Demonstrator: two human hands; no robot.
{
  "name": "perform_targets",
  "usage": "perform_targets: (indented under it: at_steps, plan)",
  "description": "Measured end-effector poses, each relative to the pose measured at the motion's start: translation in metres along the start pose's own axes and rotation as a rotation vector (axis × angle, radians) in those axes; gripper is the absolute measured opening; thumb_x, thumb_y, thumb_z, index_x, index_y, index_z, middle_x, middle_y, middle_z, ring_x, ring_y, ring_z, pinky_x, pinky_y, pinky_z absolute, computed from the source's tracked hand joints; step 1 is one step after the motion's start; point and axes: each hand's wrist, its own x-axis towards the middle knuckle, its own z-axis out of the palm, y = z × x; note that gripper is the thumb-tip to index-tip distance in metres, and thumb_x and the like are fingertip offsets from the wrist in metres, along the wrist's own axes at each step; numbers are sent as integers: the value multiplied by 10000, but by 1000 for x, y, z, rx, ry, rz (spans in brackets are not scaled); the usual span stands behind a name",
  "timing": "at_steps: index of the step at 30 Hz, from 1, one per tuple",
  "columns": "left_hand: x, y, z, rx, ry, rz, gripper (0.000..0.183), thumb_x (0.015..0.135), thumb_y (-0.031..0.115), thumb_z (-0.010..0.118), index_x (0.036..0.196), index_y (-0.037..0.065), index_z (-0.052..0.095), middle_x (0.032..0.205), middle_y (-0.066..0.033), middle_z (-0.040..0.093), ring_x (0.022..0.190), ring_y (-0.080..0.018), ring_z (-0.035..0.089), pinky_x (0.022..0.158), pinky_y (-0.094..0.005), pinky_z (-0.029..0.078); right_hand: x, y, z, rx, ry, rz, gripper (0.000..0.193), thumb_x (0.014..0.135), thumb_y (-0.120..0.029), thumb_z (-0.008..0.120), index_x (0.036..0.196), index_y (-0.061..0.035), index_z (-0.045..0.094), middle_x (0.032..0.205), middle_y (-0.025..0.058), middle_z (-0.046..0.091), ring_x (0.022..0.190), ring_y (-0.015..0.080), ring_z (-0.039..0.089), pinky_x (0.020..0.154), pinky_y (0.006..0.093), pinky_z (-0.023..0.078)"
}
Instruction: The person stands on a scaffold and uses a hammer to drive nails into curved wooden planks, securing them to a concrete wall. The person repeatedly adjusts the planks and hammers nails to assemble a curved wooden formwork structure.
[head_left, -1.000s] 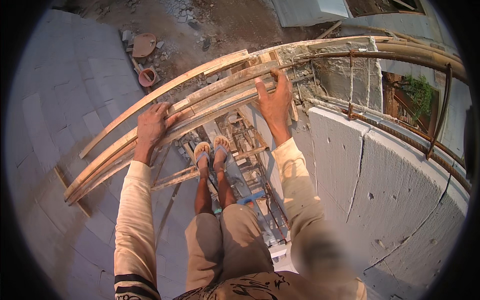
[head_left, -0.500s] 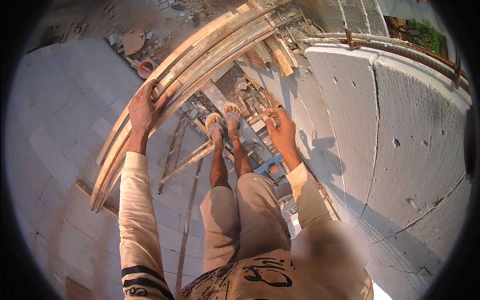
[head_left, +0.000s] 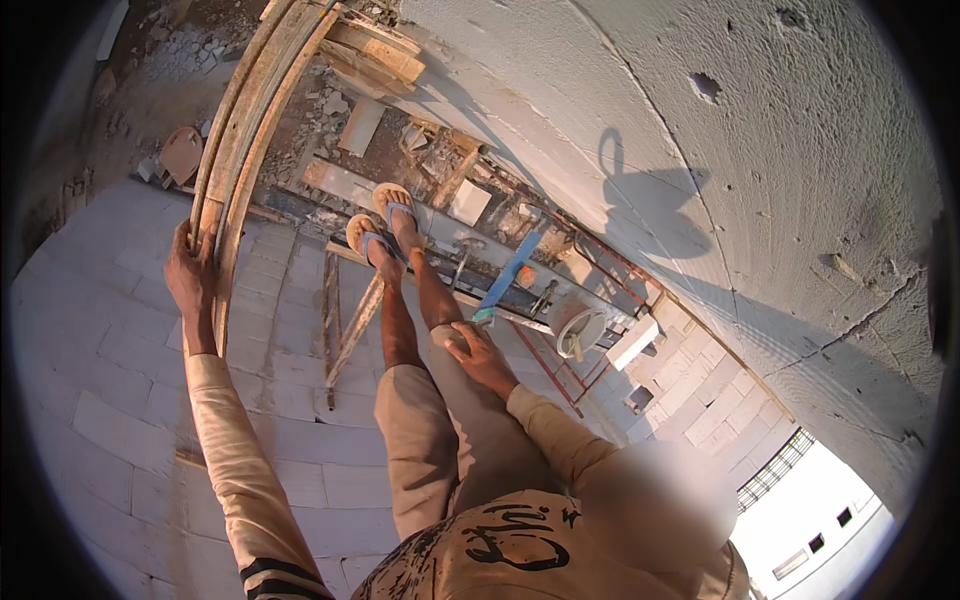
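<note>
My left hand (head_left: 193, 275) grips the near end of long wooden planks (head_left: 232, 150), which lie side by side and look bent in this view. Its fingers curl over the edge of the wood. My right hand (head_left: 482, 358) rests on my knee with the fingers laid over the trouser leg and the thumb apart; nothing shows in it. Both my feet (head_left: 385, 225), in flip-flops, stand on a narrow scaffold board (head_left: 345, 185).
A rough grey block wall (head_left: 780, 180) rises on the right. Along the scaffold lie a blue bar (head_left: 510, 275), a bucket (head_left: 577, 328) and a pale block (head_left: 633, 342). Wooden props (head_left: 355, 330) slope below. Rubble (head_left: 190, 50) lies far left, beside a reddish pan (head_left: 181, 155).
My right hand has dropped from beside the wall onto my knee. The view has turned, so the planks and my left hand, still gripping them, appear farther left.
</note>
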Motion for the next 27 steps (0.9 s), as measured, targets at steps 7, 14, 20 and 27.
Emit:
perform_targets:
  at_steps: [7,14,20,27]
  plan:
    - [-5,1,-2,-118,21,54,523,1078,487,667,1462,132,655,1287,-204,770,1191,-383,746,1007,-478,568,-2,24,-4,105,109,-82,393,1038,-331,736,1309,-54,670,1249,196,694,1148,391,697,982,460,573]
    - [-16,65,-5,174,388,202,685,1026,490,756,1536,73,570,1509,-178,612,1438,-371,539,1204,-493,411,-20,65,-41,246,38,222,351,1039,-310,749,1241,-25,721,1142,168,771,1120,311,751,964,410,572]
    - [-88,203,44,-107,548,455,620,999,434,810,1462,78,603,1456,-157,617,1388,-365,548,1157,-475,437,-17,154,-64,253,59,237,308,1067,-287,697,1227,-24,707,1095,113,776,997,273,754,929,390,581]
    - [-206,323,157,-461,-600,352,424,1034,356,747,1316,44,696,1303,-204,709,1301,-320,649,1096,-462,495,27,183,-72,1250,45,127,240,1104,-311,659,1186,-89,700,996,40,702,952,186,656,978,404,525]
